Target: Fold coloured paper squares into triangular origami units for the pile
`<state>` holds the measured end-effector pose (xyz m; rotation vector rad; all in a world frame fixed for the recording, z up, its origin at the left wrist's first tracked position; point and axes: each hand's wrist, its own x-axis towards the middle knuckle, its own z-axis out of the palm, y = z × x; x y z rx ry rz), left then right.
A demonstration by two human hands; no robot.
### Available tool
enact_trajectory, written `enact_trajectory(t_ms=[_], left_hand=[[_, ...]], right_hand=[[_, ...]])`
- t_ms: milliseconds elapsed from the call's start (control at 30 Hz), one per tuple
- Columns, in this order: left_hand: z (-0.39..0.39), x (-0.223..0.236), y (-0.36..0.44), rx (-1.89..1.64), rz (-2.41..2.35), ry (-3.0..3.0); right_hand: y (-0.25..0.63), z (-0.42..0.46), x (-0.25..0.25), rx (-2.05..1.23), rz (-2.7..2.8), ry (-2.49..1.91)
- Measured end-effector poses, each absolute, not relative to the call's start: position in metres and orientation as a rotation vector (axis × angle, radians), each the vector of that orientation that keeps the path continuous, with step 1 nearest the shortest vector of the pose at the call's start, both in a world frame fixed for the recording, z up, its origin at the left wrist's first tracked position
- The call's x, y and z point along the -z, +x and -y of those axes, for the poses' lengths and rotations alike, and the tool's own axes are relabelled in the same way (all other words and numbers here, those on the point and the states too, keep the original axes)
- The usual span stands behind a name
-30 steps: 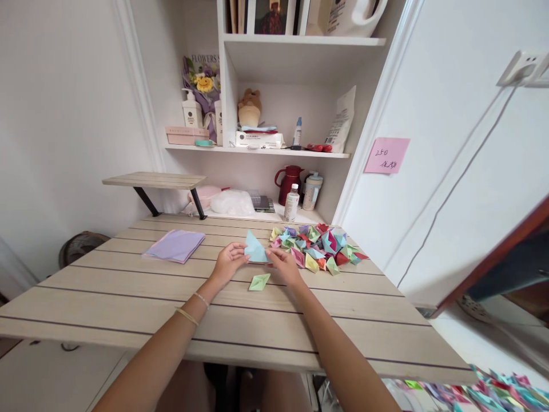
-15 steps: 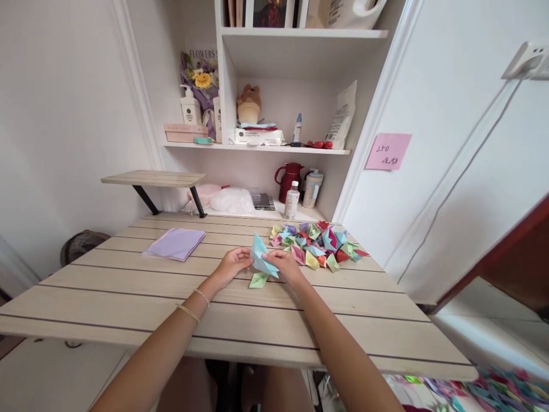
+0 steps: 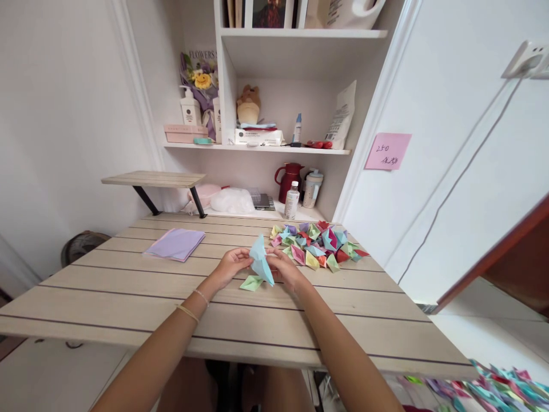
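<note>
Just above the table, a light-blue paper boat (image 3: 261,261) is held up between both hands, its pointed ends tilted up and down. The fingers of my left hand (image 3: 231,266) pinch its left edge. On the other side, my right hand (image 3: 288,271) has its fingers closed at the right edge, some of them hidden behind the paper. Below the blue boat lies a small light-green paper boat (image 3: 251,282) on the tabletop. A heap of colourful folded paper boats (image 3: 315,245) sits to the right, beyond my right hand.
A stack of purple paper sheets (image 3: 175,244) lies at the left. Behind it stands a small raised wooden shelf (image 3: 154,178). A clear bottle (image 3: 291,201) and a red jug (image 3: 290,182) stand at the back. More folded paper (image 3: 501,389) lies at floor level, lower right.
The blue boat has been turned, so its lower tip points downward and its broad side shows. My right fingers have shifted along its edge. The green boat has slid slightly left.
</note>
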<state>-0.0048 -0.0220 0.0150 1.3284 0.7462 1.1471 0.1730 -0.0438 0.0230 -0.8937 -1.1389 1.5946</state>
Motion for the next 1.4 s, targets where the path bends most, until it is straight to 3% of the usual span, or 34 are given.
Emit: enact_trajectory(t_ms=[167, 467, 800, 967, 1233, 1400], left_hand=[[0.02, -0.017, -0.007, -1.151, -0.774, 1.295], [0.023, -0.015, -0.009, -0.886, -0.78, 1.1], [0.025, -0.016, -0.009, -0.868, -0.773, 1.068], [0.027, -0.018, -0.01, -0.851, -0.756, 1.095], [0.021, -0.023, -0.018, -1.029, -0.839, 1.133], [0.024, -0.023, -0.015, -1.017, -0.789, 1.214]], right_hand=[[0.174, 0.043, -0.025, -1.455, 1.347, -0.864], [0.177, 0.036, -0.02, -0.634, 1.773, -0.95], [0.174, 0.045, -0.025, -0.504, 1.913, -0.859], [0.178, 0.038, -0.02, -0.572, 1.879, -0.837], [0.184, 0.036, -0.022, -1.277, 1.628, -0.754], [0.182, 0.042, -0.026, -1.401, 1.513, -0.721]])
